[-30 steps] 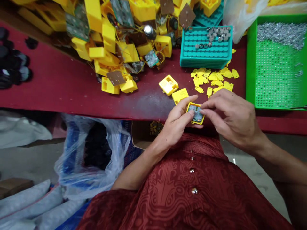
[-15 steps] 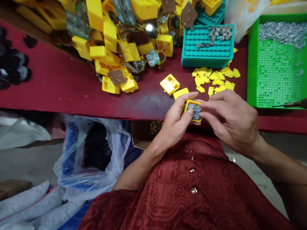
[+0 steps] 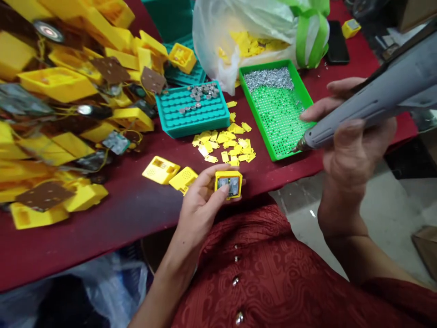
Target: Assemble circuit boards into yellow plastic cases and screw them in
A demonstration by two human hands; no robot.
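My left hand (image 3: 205, 196) grips a small square yellow plastic case (image 3: 240, 182), its thumb pressed on the grey-green circuit board (image 3: 234, 183) inside. In my right hand (image 3: 355, 136) is a grey electric screwdriver (image 3: 372, 100), its fingers wrapped round the body. The screwdriver's tip points down at the near edge of a green perforated tray (image 3: 273, 157) with a heap of small silvery screws (image 3: 268, 79). Two more yellow cases, one with an opening (image 3: 161, 169) and one with speaker holes (image 3: 184, 179), lie on the table left of my left hand.
Small yellow plastic tabs (image 3: 227, 145) lie scattered on the dark red tablecloth. A teal tray (image 3: 191, 111) carries round metal button cells. Yellow housings with wires and boards (image 3: 75, 146) pile up at left. Behind the green tray are a plastic bag (image 3: 218, 27) and a black phone (image 3: 337, 43).
My right hand has left the yellow case and now holds the screwdriver over the green tray. The view has swung to the right. My left hand keeps its hold on the case.
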